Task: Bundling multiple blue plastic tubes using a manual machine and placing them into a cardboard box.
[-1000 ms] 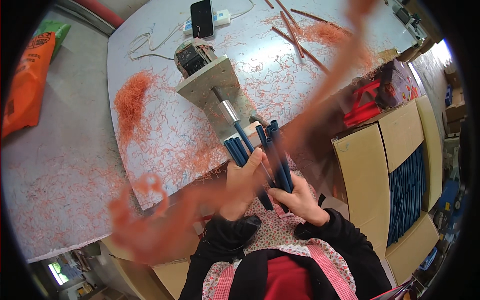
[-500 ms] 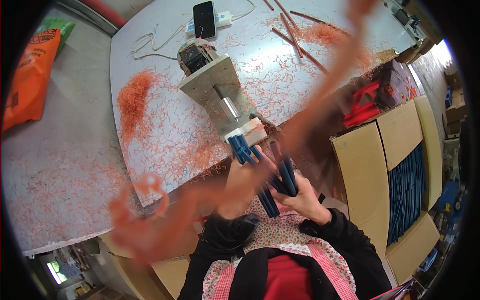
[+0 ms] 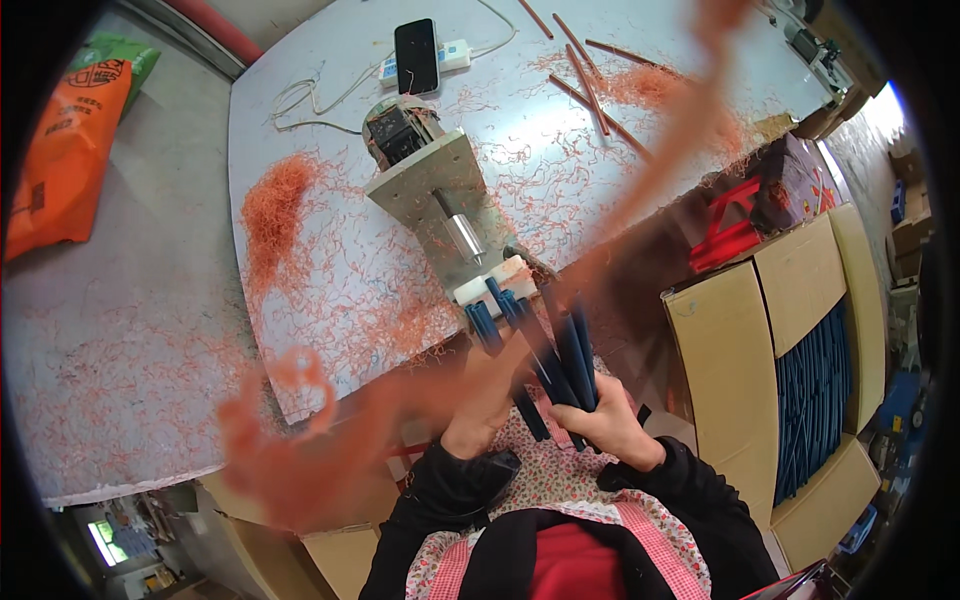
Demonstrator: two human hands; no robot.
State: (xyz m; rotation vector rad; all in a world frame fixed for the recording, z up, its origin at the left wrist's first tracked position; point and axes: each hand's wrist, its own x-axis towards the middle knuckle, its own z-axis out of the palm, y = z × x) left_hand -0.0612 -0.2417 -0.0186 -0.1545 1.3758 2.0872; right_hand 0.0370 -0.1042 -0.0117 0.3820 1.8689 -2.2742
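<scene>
Over the table's front edge, my left hand point(image 3: 478, 415) is closed around a few slender dark blue rods point(image 3: 483, 325), their far ends beside a white block point(image 3: 478, 288). A blurred orange strand covers part of that hand. Just to the right, my right hand point(image 3: 615, 425) grips another bunch of dark blue rods point(image 3: 572, 365), thumb laid across them. Both bunches slant close together, and some rods cross between the hands. Beyond the white block, a pointed metal spindle point(image 3: 463, 238) sticks out of a bracket-mounted motor point(image 3: 398, 130).
Orange shavings point(image 3: 275, 215) litter the white table point(image 3: 350, 190). Reddish-brown rods point(image 3: 585, 85), a phone point(image 3: 416, 58) and a power strip point(image 3: 455, 57) lie at the back. An open cardboard box point(image 3: 720, 360) of blue rods stands right. Blurred orange strands point(image 3: 280, 450) hang before the camera.
The rods in my hands have shifted, and one now stands up at the white block. My right hand has moved slightly down. The view has tilted a little.
</scene>
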